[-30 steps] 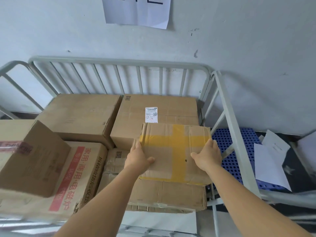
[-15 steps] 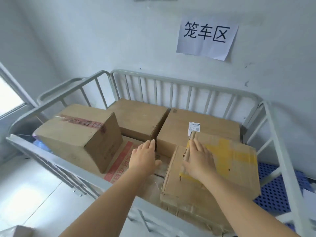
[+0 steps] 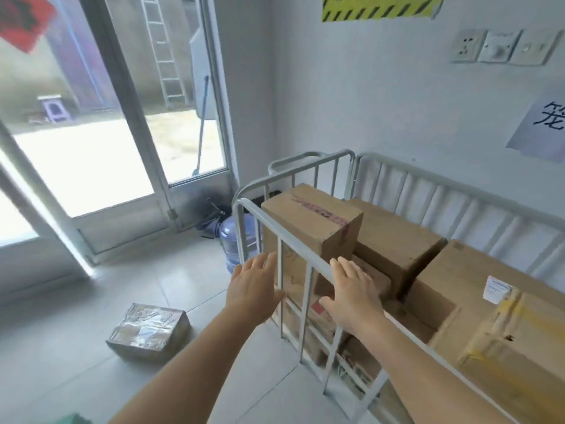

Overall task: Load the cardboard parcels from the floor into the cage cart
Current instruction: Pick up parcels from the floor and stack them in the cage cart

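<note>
Parcel on floor (image 3: 149, 333): lies at 8 o'clock from the hands, well apart from the cage cart (image 3: 308, 254).
Handling: judged light, stiff; film wrap is likely slippery, so opposite sides are best gripped.
Material: cardboard, glossy wrap, squat block.
Left hand (image 3: 253, 290): spread, empty.
Right hand (image 3: 351, 293): spread, empty, over rail.

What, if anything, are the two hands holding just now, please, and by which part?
Nothing is held: the left hand and the right hand are both open and empty above the cage cart rail.
</note>
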Tool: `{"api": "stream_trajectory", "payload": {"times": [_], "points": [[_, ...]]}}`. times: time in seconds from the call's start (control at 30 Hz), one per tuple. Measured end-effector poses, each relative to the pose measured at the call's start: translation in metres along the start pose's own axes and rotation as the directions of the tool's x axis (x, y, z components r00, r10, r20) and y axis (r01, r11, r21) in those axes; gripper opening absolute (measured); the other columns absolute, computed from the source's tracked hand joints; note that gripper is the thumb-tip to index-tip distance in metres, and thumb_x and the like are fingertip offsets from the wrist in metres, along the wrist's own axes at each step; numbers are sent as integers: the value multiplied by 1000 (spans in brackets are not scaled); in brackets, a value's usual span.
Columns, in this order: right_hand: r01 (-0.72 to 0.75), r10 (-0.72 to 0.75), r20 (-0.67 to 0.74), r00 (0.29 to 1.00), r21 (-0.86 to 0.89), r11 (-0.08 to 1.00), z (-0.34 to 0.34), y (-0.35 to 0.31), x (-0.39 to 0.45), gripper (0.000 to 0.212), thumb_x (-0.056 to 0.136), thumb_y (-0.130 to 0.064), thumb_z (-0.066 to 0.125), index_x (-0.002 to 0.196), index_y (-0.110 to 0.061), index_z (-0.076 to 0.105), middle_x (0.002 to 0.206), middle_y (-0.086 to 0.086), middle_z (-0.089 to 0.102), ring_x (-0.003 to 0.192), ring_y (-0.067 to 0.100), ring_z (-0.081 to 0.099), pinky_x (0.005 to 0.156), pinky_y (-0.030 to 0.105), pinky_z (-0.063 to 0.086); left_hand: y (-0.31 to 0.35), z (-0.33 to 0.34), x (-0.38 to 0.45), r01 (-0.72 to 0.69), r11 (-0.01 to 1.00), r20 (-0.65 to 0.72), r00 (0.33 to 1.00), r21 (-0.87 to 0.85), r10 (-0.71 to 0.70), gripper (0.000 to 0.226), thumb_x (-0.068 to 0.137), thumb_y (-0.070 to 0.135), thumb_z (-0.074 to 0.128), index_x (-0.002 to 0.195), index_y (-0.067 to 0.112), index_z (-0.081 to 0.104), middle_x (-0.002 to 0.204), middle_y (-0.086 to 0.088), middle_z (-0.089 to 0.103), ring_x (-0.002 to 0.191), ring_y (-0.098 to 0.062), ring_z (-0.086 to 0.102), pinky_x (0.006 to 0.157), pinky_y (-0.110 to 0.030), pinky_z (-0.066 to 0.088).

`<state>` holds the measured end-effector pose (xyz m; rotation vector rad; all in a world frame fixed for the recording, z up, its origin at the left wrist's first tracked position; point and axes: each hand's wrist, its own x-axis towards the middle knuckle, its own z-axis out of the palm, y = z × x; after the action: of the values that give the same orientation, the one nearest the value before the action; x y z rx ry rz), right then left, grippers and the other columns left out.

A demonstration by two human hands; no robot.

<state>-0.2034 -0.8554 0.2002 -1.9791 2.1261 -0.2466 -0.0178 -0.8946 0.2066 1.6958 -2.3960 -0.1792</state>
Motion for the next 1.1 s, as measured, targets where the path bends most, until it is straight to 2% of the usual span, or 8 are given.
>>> {"api": "stream_trajectory", "payload": {"times": [0.2, 0.37, 0.53, 0.77, 1.1], "points": [[205, -203, 75, 976, -18, 979, 45, -120, 4, 78, 96, -42, 51, 155, -15, 7, 163, 3, 6, 150, 21, 5, 121, 37, 9, -115, -15, -76, 280, 959, 11, 960, 45, -281, 73, 92, 45, 54, 151, 21, 19, 154, -3, 29, 141, -24, 28, 114, -37, 23], [339, -332, 147, 932, -20, 941, 92, -198, 11, 81, 92, -45, 55, 154, -13, 13, 160, 6, 16, 148, 22, 13, 120, 36, 14, -187, -13, -134, 476, 879, 29, 879, 20, -477, 68, 93, 43, 52, 150, 21, 22, 152, 0, 32, 139, -23, 29, 112, -36, 22], [434, -420, 235, 877, -8, 901, 129, -258, 25, 80, 94, -42, 54, 154, -13, 10, 161, 4, 11, 149, 22, 9, 118, 36, 11, -248, -8, -166, 620, 785, 62, 782, 20, -620, 70, 92, 43, 53, 151, 21, 20, 151, -1, 33, 138, -22, 31, 110, -34, 26], [483, -458, 329, 826, 6, 876, 185, -315, 82, 79, 94, -40, 54, 154, -13, 10, 161, 4, 10, 149, 21, 9, 118, 34, 10, -334, 8, -158, 710, 694, 131, 682, 121, -720, 68, 94, 45, 49, 150, 20, 20, 148, -1, 35, 136, -22, 34, 108, -35, 28], [404, -365, 451, 814, 11, 915, 265, -376, 235, 79, 94, -41, 54, 153, -13, 11, 161, 4, 11, 148, 22, 11, 118, 34, 12, -480, 46, -45, 739, 651, 273, 600, 171, -752, 67, 95, 46, 47, 150, 18, 19, 150, -3, 35, 137, -23, 34, 109, -37, 28]]}}
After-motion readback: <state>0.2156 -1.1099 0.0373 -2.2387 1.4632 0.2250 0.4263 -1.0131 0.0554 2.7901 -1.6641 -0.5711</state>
